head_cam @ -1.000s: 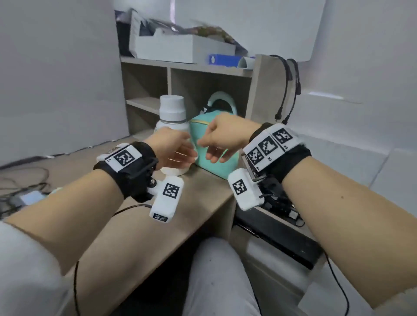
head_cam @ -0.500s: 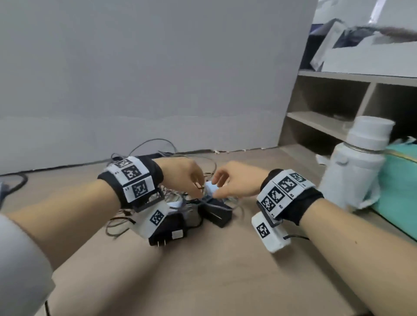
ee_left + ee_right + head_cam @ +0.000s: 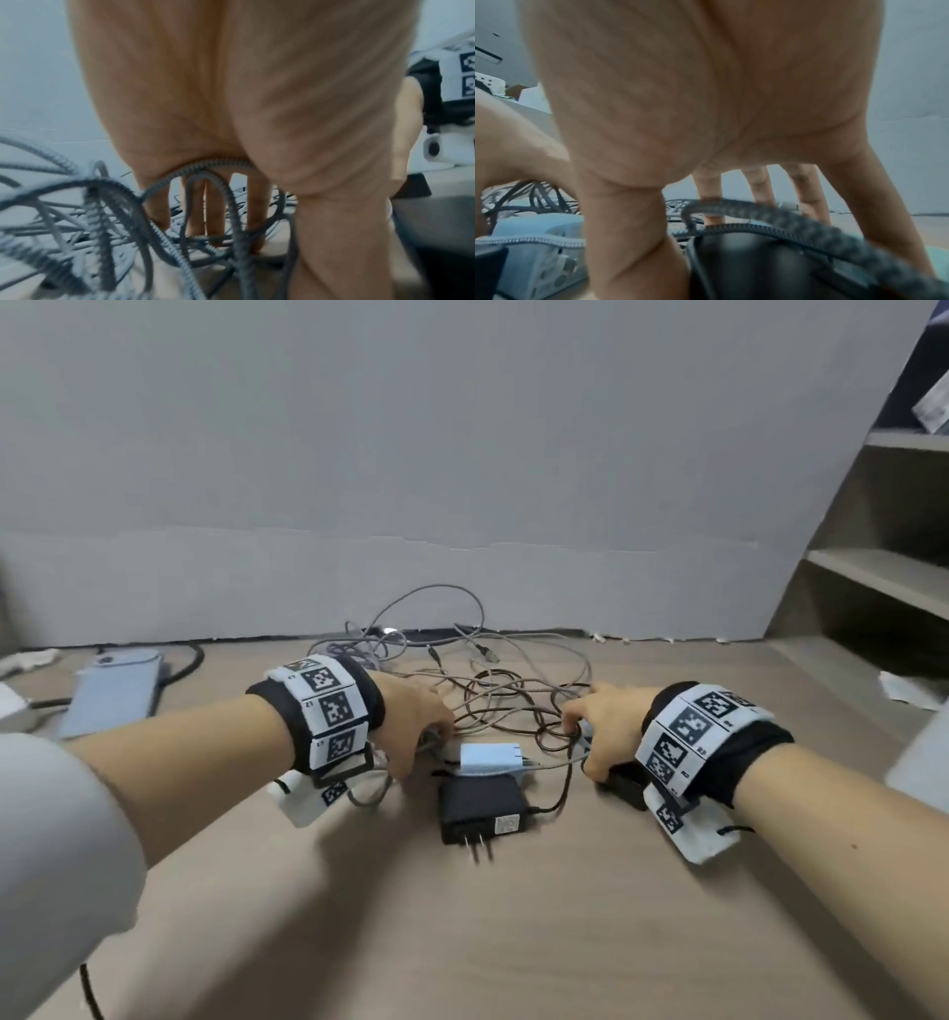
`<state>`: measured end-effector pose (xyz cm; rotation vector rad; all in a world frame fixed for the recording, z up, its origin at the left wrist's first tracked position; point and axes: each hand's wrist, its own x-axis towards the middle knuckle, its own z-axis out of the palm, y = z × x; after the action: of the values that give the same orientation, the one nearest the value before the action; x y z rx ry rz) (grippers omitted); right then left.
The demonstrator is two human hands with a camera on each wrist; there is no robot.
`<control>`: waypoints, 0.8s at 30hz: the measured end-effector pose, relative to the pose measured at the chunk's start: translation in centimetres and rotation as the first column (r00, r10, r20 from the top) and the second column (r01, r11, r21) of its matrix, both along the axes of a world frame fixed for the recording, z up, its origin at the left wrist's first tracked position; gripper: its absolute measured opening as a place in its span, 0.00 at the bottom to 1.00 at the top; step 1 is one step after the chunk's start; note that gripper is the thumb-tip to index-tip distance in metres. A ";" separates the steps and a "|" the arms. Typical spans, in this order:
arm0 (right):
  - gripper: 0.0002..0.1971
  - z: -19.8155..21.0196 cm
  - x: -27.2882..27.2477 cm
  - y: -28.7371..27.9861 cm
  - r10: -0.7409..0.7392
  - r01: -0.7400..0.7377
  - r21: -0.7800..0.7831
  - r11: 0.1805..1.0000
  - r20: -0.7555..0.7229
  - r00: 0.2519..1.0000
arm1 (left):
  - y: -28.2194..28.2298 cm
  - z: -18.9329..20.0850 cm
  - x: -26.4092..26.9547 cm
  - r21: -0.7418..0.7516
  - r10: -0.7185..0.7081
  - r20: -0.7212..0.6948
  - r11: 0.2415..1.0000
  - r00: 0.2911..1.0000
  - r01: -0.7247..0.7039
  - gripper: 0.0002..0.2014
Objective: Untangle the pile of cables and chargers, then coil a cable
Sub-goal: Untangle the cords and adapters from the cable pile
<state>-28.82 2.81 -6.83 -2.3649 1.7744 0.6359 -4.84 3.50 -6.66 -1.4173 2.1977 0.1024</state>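
Note:
A tangle of grey and brown braided cables (image 3: pixel 513 695) lies on the wooden desk (image 3: pixel 462 916) near the wall. In front of it are a pale blue charger (image 3: pixel 490 757) and a black charger (image 3: pixel 480 806) with its prongs toward me. My left hand (image 3: pixel 434 737) rests palm down on the pile's left side. Its fingers (image 3: pixel 213 213) reach straight down among the cables (image 3: pixel 102 213), and one loop lies across their base. My right hand (image 3: pixel 585 742) arches over a second black charger (image 3: pixel 757 263), with its fingers (image 3: pixel 759 186) spread and straight.
A blue flat device (image 3: pixel 113 690) and a thick black cable (image 3: pixel 190 660) lie at the left. A wooden shelf unit (image 3: pixel 873 567) stands at the right, with a scrap of paper (image 3: pixel 909 690) at its foot. The grey wall (image 3: pixel 462 505) runs just behind the pile.
The head view swung left from the shelf and bottle to the cable pile. Both hands came down onto the pile, then moved apart to its two sides.

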 end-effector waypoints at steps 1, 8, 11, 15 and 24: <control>0.29 0.0 -0.2 -0.1 -0.006 0.006 -0.003 1.000 -0.004 1.000 | 0.0 -0.3 0.5 -0.010 0.008 -0.017 1.000 1.000 -0.009 0.34; 0.29 -0.3 -1.8 0.4 -0.054 0.050 -0.059 0.997 -0.070 0.996 | 0.4 0.7 0.8 -0.222 -0.080 -0.202 0.975 0.976 0.034 0.11; 0.29 -0.7 -3.3 0.8 -0.092 0.088 -0.073 0.993 -0.048 0.995 | -0.5 3.2 1.5 -0.317 -0.037 -0.557 0.933 0.830 -0.172 0.14; 0.29 -0.7 -5.4 1.4 -0.141 0.144 -0.104 0.984 0.036 0.989 | -1.9 5.6 2.6 -0.200 0.015 -0.899 0.874 0.437 -0.442 0.19; 0.19 3.6 -7.5 1.8 -0.136 0.258 -0.154 0.954 0.543 0.828 | -2.7 6.4 -2.5 0.239 0.128 -0.953 0.875 -0.275 -0.421 0.17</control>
<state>-36.29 4.64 -3.20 -2.1376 1.8508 -0.2458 -7.29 0.83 -0.31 -2.4644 2.8080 2.0180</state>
